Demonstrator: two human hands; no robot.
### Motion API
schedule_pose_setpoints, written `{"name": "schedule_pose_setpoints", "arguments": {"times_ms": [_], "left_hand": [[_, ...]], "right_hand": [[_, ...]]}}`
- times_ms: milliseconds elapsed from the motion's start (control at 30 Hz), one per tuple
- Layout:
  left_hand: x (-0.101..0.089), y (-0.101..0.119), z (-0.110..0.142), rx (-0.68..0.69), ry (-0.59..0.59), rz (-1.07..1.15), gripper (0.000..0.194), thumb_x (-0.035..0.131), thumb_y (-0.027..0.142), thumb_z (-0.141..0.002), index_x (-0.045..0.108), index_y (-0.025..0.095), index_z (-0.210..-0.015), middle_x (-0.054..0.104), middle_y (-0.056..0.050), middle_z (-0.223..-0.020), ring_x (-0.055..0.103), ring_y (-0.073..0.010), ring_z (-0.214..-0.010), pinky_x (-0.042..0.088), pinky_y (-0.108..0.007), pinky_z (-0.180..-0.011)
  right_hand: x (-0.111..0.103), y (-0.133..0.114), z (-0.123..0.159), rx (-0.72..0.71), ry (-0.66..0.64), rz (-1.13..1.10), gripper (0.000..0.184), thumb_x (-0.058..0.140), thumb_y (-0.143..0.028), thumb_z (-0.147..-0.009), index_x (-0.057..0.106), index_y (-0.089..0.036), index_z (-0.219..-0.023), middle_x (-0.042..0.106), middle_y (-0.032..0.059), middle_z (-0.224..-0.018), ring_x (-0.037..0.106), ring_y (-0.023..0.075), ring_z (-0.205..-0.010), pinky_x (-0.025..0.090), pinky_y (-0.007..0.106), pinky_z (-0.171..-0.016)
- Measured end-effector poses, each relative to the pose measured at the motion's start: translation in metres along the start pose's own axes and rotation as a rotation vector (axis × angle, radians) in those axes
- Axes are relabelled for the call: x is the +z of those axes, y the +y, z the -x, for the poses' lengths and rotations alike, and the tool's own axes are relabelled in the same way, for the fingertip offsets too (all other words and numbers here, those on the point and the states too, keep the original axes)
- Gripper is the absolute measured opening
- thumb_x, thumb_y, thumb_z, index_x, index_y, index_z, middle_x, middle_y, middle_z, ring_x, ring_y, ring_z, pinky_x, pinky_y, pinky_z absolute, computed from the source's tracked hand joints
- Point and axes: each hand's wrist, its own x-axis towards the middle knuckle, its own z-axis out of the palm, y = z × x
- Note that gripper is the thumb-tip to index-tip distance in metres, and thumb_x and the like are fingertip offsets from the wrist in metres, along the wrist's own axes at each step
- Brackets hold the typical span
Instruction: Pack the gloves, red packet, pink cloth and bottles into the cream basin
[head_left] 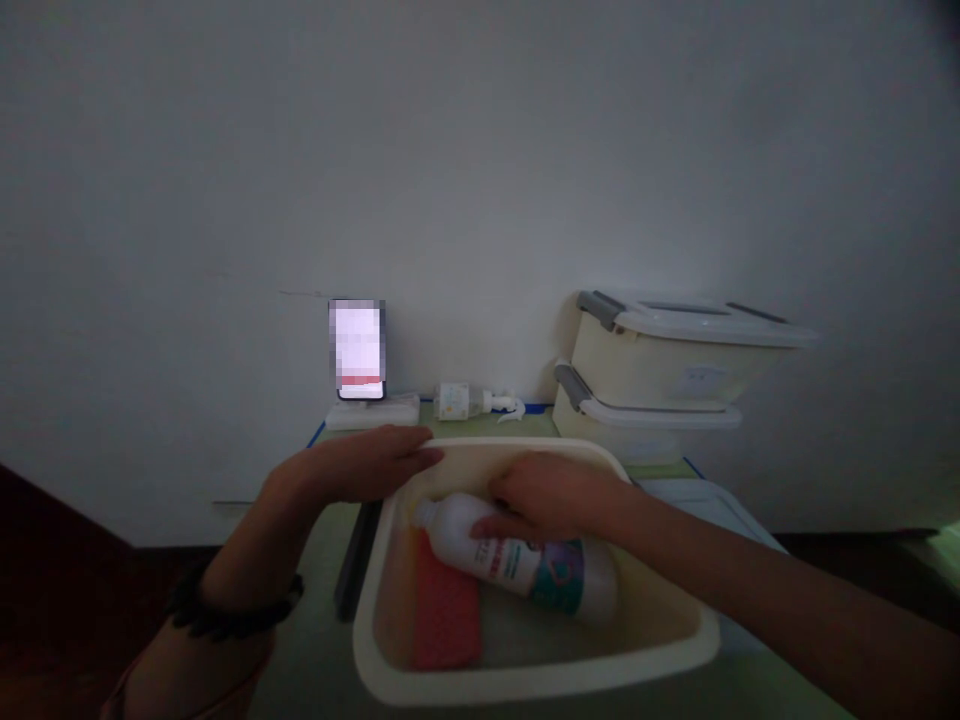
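Observation:
A cream plastic basin point(364, 640) stands in front of me, tilted slightly in view. Inside it a white bottle point(517, 565) with a teal and purple label lies on its side, its neck toward the left. My right hand point(551, 495) reaches in over the far right side, thumb across the bottle's upper part and fingers curled round behind it. Under the bottle's neck end is a flat red piece point(446, 620), perhaps a sponge or folded cloth. My left hand point(367, 462) rests at the far left corner of the rim, fingers stretched out and holding nothing.
A phone point(358, 350) with a lit screen stands on a white base point(371, 412) at the wall. Beside it lies a clear spray bottle point(469, 402). Two lidded storage boxes point(660, 360) are stacked at back right. A dark strip point(358, 562) lies left of the basin.

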Motion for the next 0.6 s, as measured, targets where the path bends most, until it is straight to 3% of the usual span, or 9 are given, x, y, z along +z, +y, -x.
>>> {"name": "schedule_pose_setpoints", "arguments": {"times_ms": [133, 233, 400, 467, 600], "left_hand": [[-0.008, -0.002, 0.006, 0.037, 0.057, 0.046, 0.043, 0.026, 0.045, -0.09, 0.056, 0.016, -0.081, 0.065, -0.008, -0.086, 0.059, -0.0203, -0.08, 0.044, -0.029, -0.072], [-0.013, -0.005, 0.01, 0.082, 0.103, 0.05, 0.038, 0.031, 0.043, -0.089, 0.059, 0.016, -0.085, 0.064, -0.006, -0.083, 0.057, -0.0184, -0.076, 0.042, -0.027, -0.067], [-0.009, -0.003, 0.01, 0.115, 0.123, 0.022, 0.037, 0.032, 0.039, -0.09, 0.059, 0.015, -0.085, 0.064, -0.006, -0.079, 0.056, -0.0172, -0.071, 0.042, -0.027, -0.064], [-0.005, -0.001, 0.007, 0.127, 0.147, 0.001, 0.037, 0.029, 0.037, -0.091, 0.058, 0.015, -0.085, 0.064, -0.007, -0.08, 0.058, -0.018, -0.073, 0.042, -0.028, -0.066], [0.003, 0.0, -0.001, 0.143, 0.197, -0.016, 0.036, 0.026, 0.035, -0.092, 0.056, 0.015, -0.086, 0.064, -0.009, -0.083, 0.059, -0.0195, -0.078, 0.044, -0.031, -0.073]], "right_hand": [[-0.003, 0.0, -0.003, -0.191, 0.167, 0.227, 0.037, 0.042, -0.04, -0.09, 0.067, -0.015, -0.079, 0.068, 0.0092, -0.069, 0.061, 0.0191, -0.061, 0.038, 0.029, -0.055], [-0.004, 0.002, -0.005, -0.287, 0.312, 0.367, 0.033, 0.037, -0.029, -0.092, 0.065, -0.015, -0.081, 0.067, 0.0087, -0.073, 0.061, 0.0186, -0.067, 0.04, 0.03, -0.06], [-0.003, 0.01, -0.008, -0.153, 0.476, 0.3, 0.029, 0.045, -0.03, -0.088, 0.057, -0.012, -0.108, 0.061, 0.014, -0.106, 0.055, 0.0243, -0.1, 0.041, 0.038, -0.085], [-0.001, 0.015, -0.01, -0.083, 0.453, 0.263, 0.034, 0.049, -0.033, -0.086, 0.054, -0.011, -0.111, 0.06, 0.0145, -0.108, 0.058, 0.0247, -0.097, 0.044, 0.036, -0.079], [0.002, 0.022, -0.012, -0.037, 0.389, 0.235, 0.027, 0.05, -0.036, -0.087, 0.058, -0.012, -0.099, 0.065, 0.0125, -0.096, 0.063, 0.0243, -0.085, 0.046, 0.032, -0.067]]}}
